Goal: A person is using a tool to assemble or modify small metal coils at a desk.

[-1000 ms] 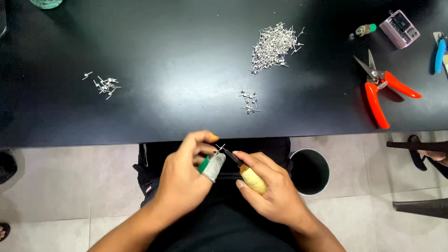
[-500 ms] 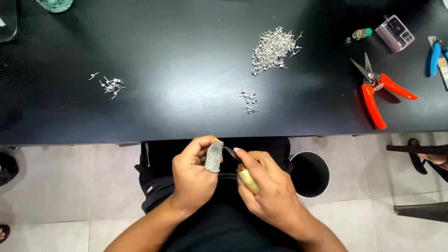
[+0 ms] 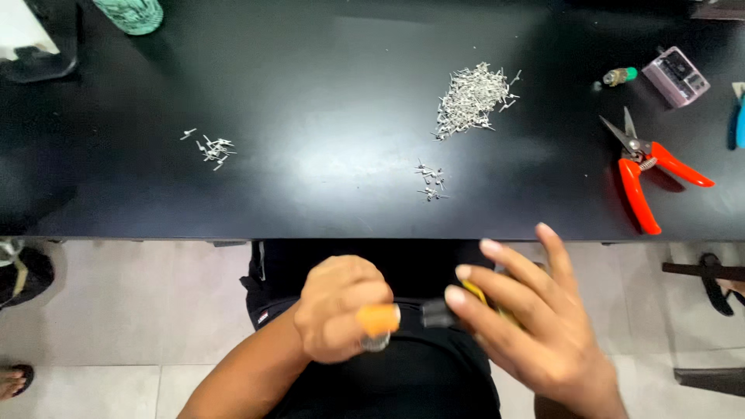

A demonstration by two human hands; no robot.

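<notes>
three pin piles (image 3: 473, 99), one red-handled snips (image 3: 648, 174), two hands (image 3: 341, 306)

A small workbench setup, looks like a hobby or assembly workshop. There's the black table (image 3: 326, 116) running across, a big heap of small metal pins (image 3: 473, 97) on it, two smaller scatters (image 3: 211, 147) to the side. Red-handled snips (image 3: 648, 174) lie at the right, a small pink box (image 3: 677, 75) beyond. Pale floor tiles (image 3: 132, 310) show below.
</notes>
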